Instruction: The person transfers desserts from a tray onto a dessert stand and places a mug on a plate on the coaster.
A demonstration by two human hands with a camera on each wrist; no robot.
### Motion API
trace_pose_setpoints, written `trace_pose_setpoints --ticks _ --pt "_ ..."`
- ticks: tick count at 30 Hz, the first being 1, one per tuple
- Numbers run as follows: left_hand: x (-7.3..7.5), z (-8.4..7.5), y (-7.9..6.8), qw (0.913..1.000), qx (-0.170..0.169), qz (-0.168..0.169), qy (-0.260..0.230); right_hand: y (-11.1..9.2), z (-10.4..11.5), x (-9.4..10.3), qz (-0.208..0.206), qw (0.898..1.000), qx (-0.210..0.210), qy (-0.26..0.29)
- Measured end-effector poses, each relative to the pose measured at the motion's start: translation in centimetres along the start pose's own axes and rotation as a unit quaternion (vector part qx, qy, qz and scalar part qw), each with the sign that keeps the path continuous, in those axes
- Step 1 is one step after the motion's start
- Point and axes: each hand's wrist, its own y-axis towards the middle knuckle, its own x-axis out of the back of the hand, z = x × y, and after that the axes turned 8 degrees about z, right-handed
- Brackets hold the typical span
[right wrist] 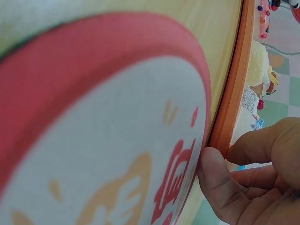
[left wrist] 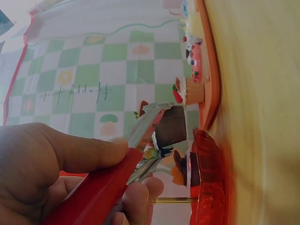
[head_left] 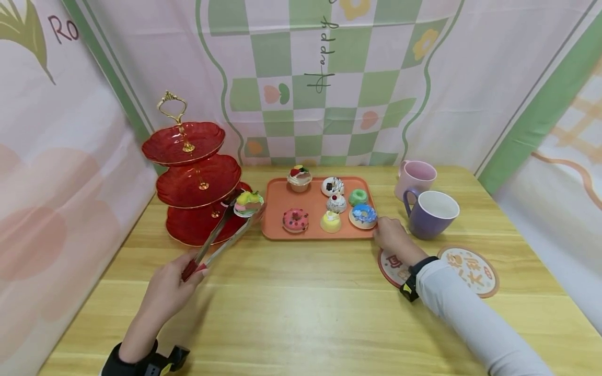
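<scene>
My left hand (head_left: pixel 171 284) grips red-handled metal tongs (left wrist: pixel 101 187). Between the tong tips is a cupcake (head_left: pixel 248 203) with yellow and green topping, its dark base (left wrist: pixel 170 127) showing in the left wrist view. It hangs beside the bottom tier of a red three-tier stand (head_left: pixel 192 183), left of the orange tray (head_left: pixel 277 234). Another small dark cake (left wrist: pixel 194 169) sits on that tier, mostly hidden by the tongs in the head view. With thumb and fingers my right hand (head_left: pixel 394 237) pinches the tray's near right corner, beside the blue donut (head_left: pixel 363 215).
On the tray are a pink donut (head_left: pixel 296 221), a fruit-topped cupcake (head_left: pixel 299 179), a green donut (head_left: pixel 358 197) and several other small cakes. A purple mug (head_left: pixel 430 216) and a pink mug (head_left: pixel 415 180) stand at the right. Two round coasters (head_left: pixel 470 271) lie nearer.
</scene>
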Motion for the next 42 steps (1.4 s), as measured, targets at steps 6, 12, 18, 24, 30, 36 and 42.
trace_pose_setpoints --ticks 6,12,18,24,30,36,42 --pt "0.3 0.4 -0.5 0.9996 0.026 -0.003 -0.008 0.2 -0.1 0.0 0.000 1.000 -0.003 -0.004" --pt "0.5 1.3 -1.2 0.9989 0.046 -0.006 -0.006 0.0 0.1 0.1 0.004 1.000 0.000 0.000" --pt "0.6 1.9 -1.7 0.9982 0.059 -0.011 0.000 -0.1 0.0 0.2 0.008 1.000 0.000 -0.002" --pt "0.9 2.5 -2.0 0.9970 0.077 -0.003 0.002 -0.2 0.1 0.4 0.011 1.000 0.003 0.000" --pt "1.2 3.0 -2.5 0.9954 0.096 0.008 0.002 -0.1 0.1 0.4 0.011 1.000 0.005 -0.003" --pt "1.5 3.9 -2.7 0.9941 0.109 0.003 0.003 0.0 0.1 0.3 0.012 1.000 0.000 -0.005" --pt "1.9 4.8 -2.7 0.9926 0.121 -0.001 0.009 0.0 0.1 0.1 0.008 1.000 0.005 -0.003"
